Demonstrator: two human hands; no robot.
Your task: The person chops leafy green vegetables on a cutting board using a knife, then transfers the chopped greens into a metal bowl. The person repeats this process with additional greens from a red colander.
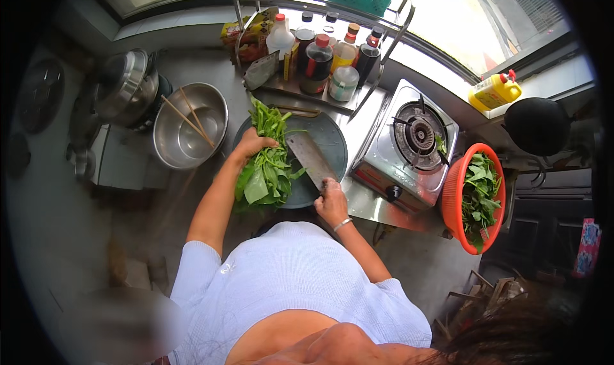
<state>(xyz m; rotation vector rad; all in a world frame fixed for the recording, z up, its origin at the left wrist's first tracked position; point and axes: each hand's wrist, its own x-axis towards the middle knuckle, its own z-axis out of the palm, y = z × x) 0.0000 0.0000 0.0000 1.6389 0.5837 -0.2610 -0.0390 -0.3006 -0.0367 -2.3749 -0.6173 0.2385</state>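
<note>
My left hand [257,142] is wrapped round a bunch of leafy greens [265,175] lying over the left part of a round dark cutting board [334,149]. The stems point away from me, while the broad leaves hang toward the near edge. A cleaver [309,158] is gripped by its handle in my right hand [331,202], which wears a bracelet on the wrist. Its wide blade lies just right of the greens, slanting to the far left over the board. Whether the blade touches the board I cannot tell.
Left of the board stands a steel bowl [167,149] with chopsticks [195,123] in it. Behind are several bottles [318,64] on a metal rack [378,77]. A gas stove [401,166] sits to the right, then an orange basket [453,195] of greens. Stacked pots [131,87] stand far left.
</note>
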